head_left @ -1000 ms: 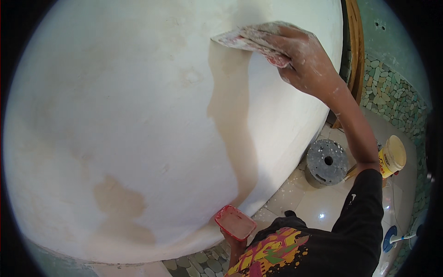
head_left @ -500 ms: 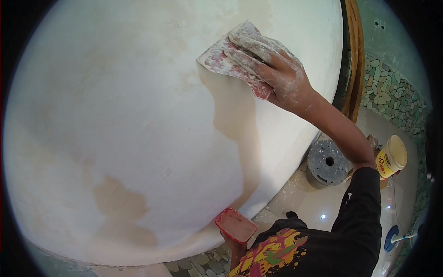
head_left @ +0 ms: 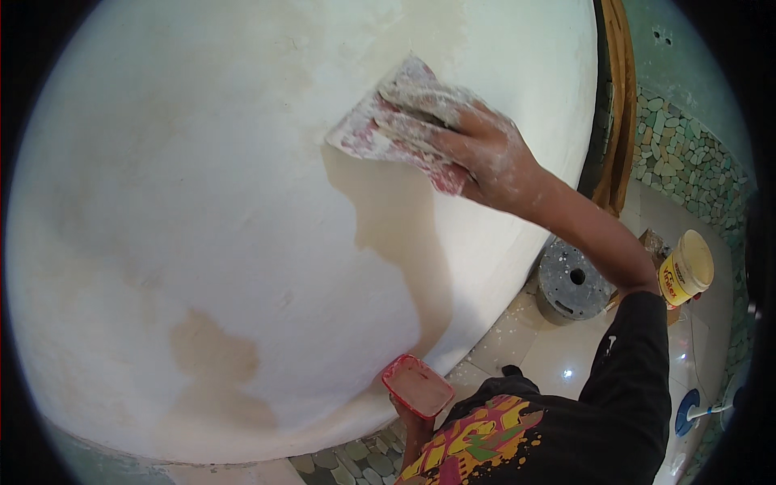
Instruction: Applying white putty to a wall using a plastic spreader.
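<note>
My right hand (head_left: 495, 153), caked in white putty, is closed round a reddish putty spreader (head_left: 368, 133) that is smeared with the same stuff. The spreader's straight edge lies against, or very close to, a large curved white wall (head_left: 226, 218); exact contact cannot be made out. Low in the view, my left hand (head_left: 411, 420) holds up a red rectangular tub (head_left: 419, 388) near my body. Pale, smooth-looking paste fills part of it. Most of the left hand's fingers are hidden beneath the tub.
Right of the wall, a grey upturned bucket (head_left: 572, 279) stands on spattered floor tiles (head_left: 505, 339). Beyond my forearm is a yellow-and-white pail (head_left: 687, 267). A brown wooden edge (head_left: 618, 113) borders the wall, with pebble cladding (head_left: 679, 153) further right. A blue disc-shaped tool (head_left: 687, 411) lies lower right.
My right hand and the spreader have moved left and down across the wall. The tub in my left hand has stayed nearly in place.
</note>
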`<state>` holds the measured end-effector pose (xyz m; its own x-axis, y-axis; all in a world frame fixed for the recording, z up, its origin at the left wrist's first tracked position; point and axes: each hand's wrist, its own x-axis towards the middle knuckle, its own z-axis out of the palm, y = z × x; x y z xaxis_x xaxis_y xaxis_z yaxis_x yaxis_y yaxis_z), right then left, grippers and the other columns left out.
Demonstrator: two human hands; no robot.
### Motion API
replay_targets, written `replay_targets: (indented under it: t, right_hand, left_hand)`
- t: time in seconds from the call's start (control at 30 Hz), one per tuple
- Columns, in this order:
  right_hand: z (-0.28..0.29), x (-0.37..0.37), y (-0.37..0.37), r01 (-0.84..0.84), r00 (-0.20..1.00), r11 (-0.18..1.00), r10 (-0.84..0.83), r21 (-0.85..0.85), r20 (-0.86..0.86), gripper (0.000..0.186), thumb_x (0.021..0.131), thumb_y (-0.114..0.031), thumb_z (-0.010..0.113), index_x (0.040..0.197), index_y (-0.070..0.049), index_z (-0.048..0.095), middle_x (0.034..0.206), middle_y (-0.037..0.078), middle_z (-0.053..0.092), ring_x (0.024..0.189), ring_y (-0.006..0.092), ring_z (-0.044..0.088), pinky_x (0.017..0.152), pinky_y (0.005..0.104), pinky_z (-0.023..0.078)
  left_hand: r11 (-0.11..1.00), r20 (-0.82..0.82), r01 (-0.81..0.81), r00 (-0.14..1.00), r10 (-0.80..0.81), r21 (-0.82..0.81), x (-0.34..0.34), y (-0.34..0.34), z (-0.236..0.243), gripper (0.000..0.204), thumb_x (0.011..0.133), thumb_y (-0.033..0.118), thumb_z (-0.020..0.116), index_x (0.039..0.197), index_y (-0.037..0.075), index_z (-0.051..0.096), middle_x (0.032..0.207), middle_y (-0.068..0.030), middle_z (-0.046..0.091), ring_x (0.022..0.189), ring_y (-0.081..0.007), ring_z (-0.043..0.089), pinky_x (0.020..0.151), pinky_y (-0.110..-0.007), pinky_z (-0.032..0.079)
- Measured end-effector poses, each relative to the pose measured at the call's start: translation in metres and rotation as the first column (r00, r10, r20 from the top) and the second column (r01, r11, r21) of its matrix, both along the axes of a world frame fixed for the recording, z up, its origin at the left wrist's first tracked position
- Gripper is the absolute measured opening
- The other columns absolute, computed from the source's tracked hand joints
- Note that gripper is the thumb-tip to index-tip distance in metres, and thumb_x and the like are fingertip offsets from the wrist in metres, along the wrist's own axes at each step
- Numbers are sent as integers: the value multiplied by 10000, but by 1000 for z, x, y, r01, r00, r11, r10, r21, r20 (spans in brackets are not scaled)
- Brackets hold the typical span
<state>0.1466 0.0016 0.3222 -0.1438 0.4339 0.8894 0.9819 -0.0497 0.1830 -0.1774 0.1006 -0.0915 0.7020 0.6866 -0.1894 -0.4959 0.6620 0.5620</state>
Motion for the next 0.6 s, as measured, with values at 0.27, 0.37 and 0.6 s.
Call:
replay_targets:
  t: [0.27, 0.37, 0.6]
  right_hand:
    - [15, -13, -5, 17, 1000, 999, -18, 37, 19, 537, 774, -124, 786, 1289, -123, 633, 1418, 103, 558, 1253, 343, 562, 1018, 434, 498]
    - [1, -13, 10, 105, 994, 993, -105, 48, -3, 584, 742, -150, 772, 1302, -160, 603, 1378, 73, 557, 1208, 335, 565, 991, 447, 495]
    - [22, -10, 3, 146, 987, 985, -152, 92, 59, 542, 747, -49, 768, 1265, -172, 665, 1308, 88, 635, 1121, 319, 626, 939, 444, 538]
  left_hand:
    - [1000, 14, -2, 1000, 2, 3, 4, -7, 3, 599, 984, 550, 473, 1434, 157, 439, 1399, -72, 536, 1266, -287, 535, 1055, -497, 452]
    - [1000, 40, 10, 999, -9, -4, 5, -7, 4, 588, 986, 542, 472, 1425, 151, 447, 1388, -75, 542, 1258, -287, 540, 1054, -496, 453]
    - [994, -96, -53, 993, 62, 93, -8, -8, -1, 663, 969, 603, 458, 1443, 142, 418, 1405, -74, 514, 1279, -306, 521, 1062, -498, 453]
